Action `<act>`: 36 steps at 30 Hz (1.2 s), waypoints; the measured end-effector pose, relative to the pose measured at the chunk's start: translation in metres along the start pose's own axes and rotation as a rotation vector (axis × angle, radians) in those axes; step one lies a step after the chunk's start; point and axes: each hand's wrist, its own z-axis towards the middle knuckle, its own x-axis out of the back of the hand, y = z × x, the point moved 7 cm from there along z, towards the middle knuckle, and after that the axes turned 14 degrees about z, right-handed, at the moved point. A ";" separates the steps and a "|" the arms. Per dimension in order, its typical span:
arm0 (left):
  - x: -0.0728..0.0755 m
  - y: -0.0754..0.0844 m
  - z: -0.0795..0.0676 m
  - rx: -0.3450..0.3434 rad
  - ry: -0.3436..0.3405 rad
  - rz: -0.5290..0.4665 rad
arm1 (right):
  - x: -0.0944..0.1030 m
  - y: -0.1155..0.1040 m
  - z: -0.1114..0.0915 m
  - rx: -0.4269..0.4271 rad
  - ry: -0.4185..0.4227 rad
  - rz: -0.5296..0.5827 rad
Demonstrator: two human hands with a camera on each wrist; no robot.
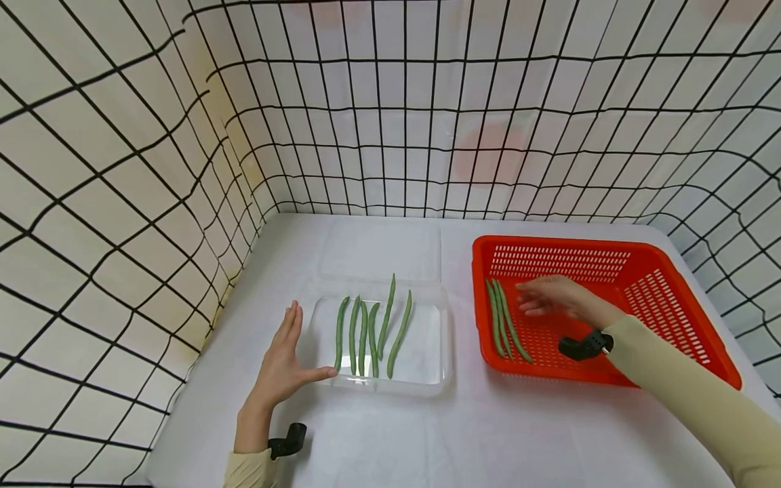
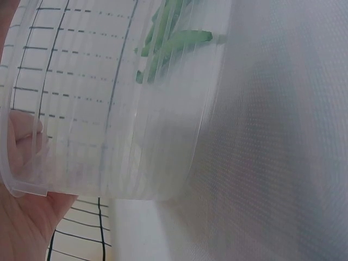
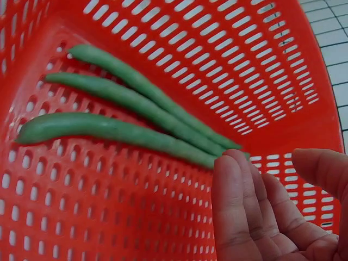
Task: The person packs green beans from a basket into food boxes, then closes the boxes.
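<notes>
A clear plastic container (image 1: pixel 421 388) holds several green beans (image 1: pixel 363 339) lying side by side, two on its right reaching farther back. My left hand (image 1: pixel 277 369) is at its left front corner, fingers straight along the left side and thumb extended over the front rim. In the left wrist view the container's ribbed wall (image 2: pixel 109 136) stands before the fingers. Over the red basket (image 1: pixel 552 241) is my right hand (image 1: pixel 561 298), with nothing in it. Its fingers are extended, the thumb apart, near the ends of three green beans (image 3: pixel 114 128) on the basket's left floor.
Behind the clear container lies its flat transparent lid (image 1: pixel 381 251). Black grid netting (image 1: pixel 427 122) encloses the white-covered table (image 1: pixel 390 434) at the back and both sides. Each wrist carries a black camera (image 1: pixel 288 440).
</notes>
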 end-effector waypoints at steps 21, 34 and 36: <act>0.001 0.001 0.000 -0.002 0.006 -0.004 | -0.004 0.030 0.007 -0.056 -0.023 -0.057; -0.001 0.001 -0.001 0.006 -0.014 -0.004 | -0.028 0.030 0.018 -0.103 -0.004 -0.139; -0.001 0.001 -0.001 0.004 -0.013 -0.003 | -0.032 0.029 0.019 -0.110 -0.002 -0.148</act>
